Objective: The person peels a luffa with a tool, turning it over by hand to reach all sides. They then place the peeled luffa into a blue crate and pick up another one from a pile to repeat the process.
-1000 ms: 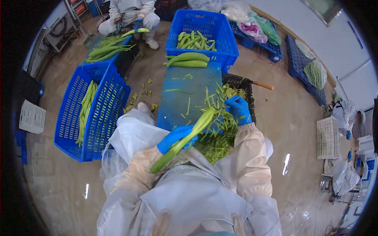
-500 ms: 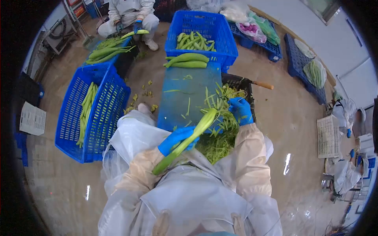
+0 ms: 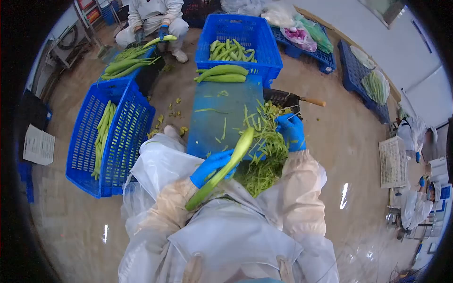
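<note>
Floor [image 3: 330,127], blue crates [image 3: 271,68] of green vegetables [image 3: 231,53]

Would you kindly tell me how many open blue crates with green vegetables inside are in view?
2 visible: the left crate, to the left of the blue board, and the far crate, at the board's far end. Others may be hidden behind things.

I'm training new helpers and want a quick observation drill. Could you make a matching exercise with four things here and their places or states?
1. left hand
2. wooden handle
3. blue board
4. heap of peelings

A. jutting past the dark crate
B. between the person's forearms
C. gripping a long green vegetable
D. scattered with a few strips

Pairs: 1-C, 2-A, 3-D, 4-B
</note>
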Available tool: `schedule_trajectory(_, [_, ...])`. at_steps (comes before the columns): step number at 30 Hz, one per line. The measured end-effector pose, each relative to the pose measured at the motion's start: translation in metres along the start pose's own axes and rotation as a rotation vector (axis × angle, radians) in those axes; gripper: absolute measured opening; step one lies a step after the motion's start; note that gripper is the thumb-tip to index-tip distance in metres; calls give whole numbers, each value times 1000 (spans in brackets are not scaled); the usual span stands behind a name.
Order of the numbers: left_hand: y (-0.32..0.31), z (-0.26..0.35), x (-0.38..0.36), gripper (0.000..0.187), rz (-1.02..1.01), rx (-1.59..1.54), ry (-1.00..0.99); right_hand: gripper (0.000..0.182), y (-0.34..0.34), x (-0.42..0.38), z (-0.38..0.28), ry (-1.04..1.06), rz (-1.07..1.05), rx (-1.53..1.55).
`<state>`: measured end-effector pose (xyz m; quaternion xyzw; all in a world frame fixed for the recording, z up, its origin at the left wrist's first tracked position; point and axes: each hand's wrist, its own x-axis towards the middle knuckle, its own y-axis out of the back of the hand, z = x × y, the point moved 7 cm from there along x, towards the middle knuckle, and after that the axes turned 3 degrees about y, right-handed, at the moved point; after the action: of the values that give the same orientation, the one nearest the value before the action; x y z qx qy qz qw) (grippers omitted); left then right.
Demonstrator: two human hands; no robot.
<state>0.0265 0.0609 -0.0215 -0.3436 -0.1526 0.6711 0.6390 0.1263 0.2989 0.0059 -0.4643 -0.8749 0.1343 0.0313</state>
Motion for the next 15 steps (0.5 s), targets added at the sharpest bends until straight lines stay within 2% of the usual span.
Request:
schedule_trajectory(3, [9, 4, 6, 46, 107, -77, 76, 13, -44, -53, -3, 41, -93, -41])
schedule_trajectory(5, [12, 3, 11, 42, 176, -114, 33, 16, -84, -96, 20, -68, -326, -88])
schedule_trajectory(7, [22, 3, 14, 35, 311, -183, -54, 18, -114, -130, 33, 22, -388, 12])
schedule_trajectory(9, [26, 1, 14, 35, 303, -158, -46, 18, -115, -127, 45, 57, -392, -34])
schedule_trajectory(11, [24, 5, 11, 37, 229, -76, -69, 18, -114, -122, 39, 92, -402, -82])
schedule_trajectory(12, [29, 5, 10, 37, 230, -75, -72, 17, -108, -113, 25, 44, -362, -109])
schedule_trajectory(14, [17, 2, 13, 41, -114, -128, -28, 17, -93, -94, 11, -4, -324, -138])
schedule_trajectory(15, [15, 2, 12, 41, -111, -131, -31, 16, -84, -85, 9, -18, -303, -146])
